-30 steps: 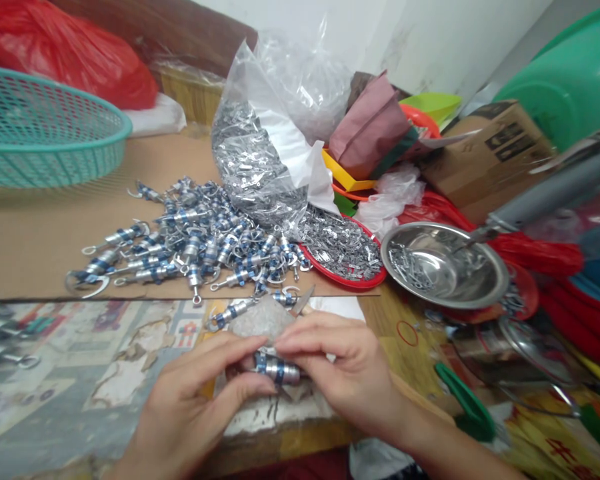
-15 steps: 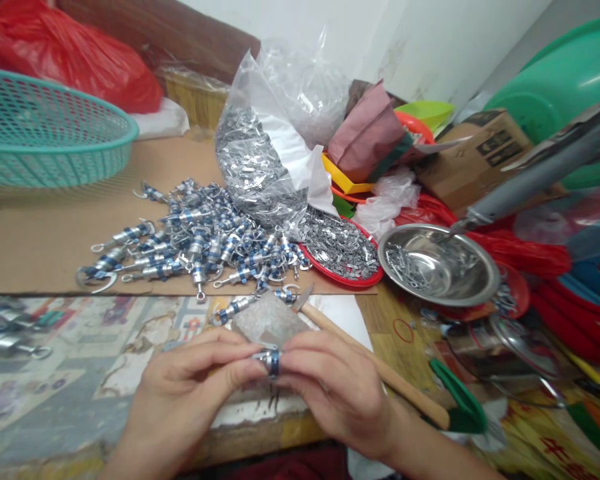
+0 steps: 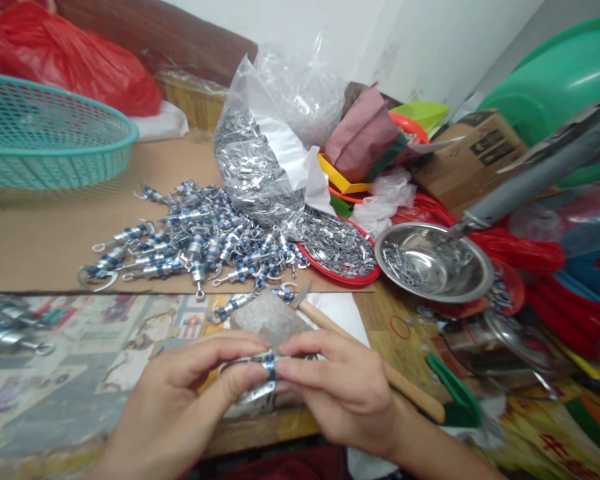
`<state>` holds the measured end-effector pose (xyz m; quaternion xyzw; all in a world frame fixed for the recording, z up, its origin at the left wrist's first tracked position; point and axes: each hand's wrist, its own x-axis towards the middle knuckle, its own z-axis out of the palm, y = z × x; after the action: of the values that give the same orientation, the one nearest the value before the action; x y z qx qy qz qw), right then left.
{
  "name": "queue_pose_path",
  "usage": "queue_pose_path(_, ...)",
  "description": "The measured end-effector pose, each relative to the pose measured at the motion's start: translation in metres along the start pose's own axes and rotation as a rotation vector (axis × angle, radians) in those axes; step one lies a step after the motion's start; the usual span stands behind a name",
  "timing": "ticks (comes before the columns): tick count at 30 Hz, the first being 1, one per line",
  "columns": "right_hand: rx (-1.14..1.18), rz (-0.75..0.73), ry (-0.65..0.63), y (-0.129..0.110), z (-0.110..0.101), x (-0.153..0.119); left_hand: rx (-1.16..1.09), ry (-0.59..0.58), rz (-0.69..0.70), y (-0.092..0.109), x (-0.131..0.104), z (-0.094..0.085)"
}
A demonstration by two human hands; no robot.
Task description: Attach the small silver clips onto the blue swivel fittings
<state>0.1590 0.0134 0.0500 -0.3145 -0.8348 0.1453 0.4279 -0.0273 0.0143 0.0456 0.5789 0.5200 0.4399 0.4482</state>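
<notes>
Between my two hands, a silver-and-blue metal hook fitting [image 3: 269, 365] is held above a grey block [image 3: 265, 313]. My left hand [image 3: 187, 390] pinches its left part between thumb and fingers. From the other side, my right hand [image 3: 347, 383] grips its blue-banded end, with the fingertips covering part of it. A thin bright metal strip shows below the band, near my left thumb. Behind the block lies a heap of similar hook fittings [image 3: 195, 233] with hooks and ring ends. A wooden-handled tool [image 3: 365, 350] with a pointed metal tip lies beside the block, partly behind my right hand.
A red tray [image 3: 347, 279] of small metal clips and a steel bowl [image 3: 467, 287] stand at the right. Behind them leans a clear bag of metal parts [image 3: 253, 160]. A turquoise basket [image 3: 80, 160] sits at the left. A grey bar [image 3: 530, 180] slants above the bowl.
The fitting has turned in my fingers, so its hook side and a bright metal strip now show. Both hands stay at nearly the same place. The view has shifted slightly.
</notes>
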Motion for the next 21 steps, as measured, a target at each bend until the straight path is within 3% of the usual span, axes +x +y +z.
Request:
queue_pose_path(2,0.107,0.112,0.022,-0.004,0.002,0.002,-0.203,0.008,-0.170,0.001,-0.005,0.004)
queue_pose_path(4,0.179,0.181,-0.047,-0.002,0.000,0.006,-0.343,0.053,-0.319,0.001,-0.010,0.009)
queue_pose_path(6,0.085,0.239,-0.124,0.013,-0.010,0.013,-0.362,0.084,-0.394,0.002,-0.012,0.012)
queue_pose_path(8,-0.241,0.357,-0.119,0.042,-0.027,0.021,-0.359,0.072,-0.410,0.001,-0.010,0.014)
queue_pose_path(9,-0.515,0.481,-0.094,0.061,-0.037,0.024,-0.370,0.057,-0.416,0.000,-0.009,0.014)
queue_pose_path(14,-0.793,0.743,-0.200,0.143,-0.069,0.031,-0.450,-0.096,-0.426,-0.004,-0.004,0.013)
queue_pose_path(17,-0.834,0.797,-0.275,0.160,-0.067,0.032,-0.445,-0.163,-0.424,-0.007,-0.002,0.011)
queue_pose_path(21,-0.795,0.778,-0.265,0.159,-0.067,0.041,-0.458,-0.138,-0.468,-0.009,0.000,0.009)
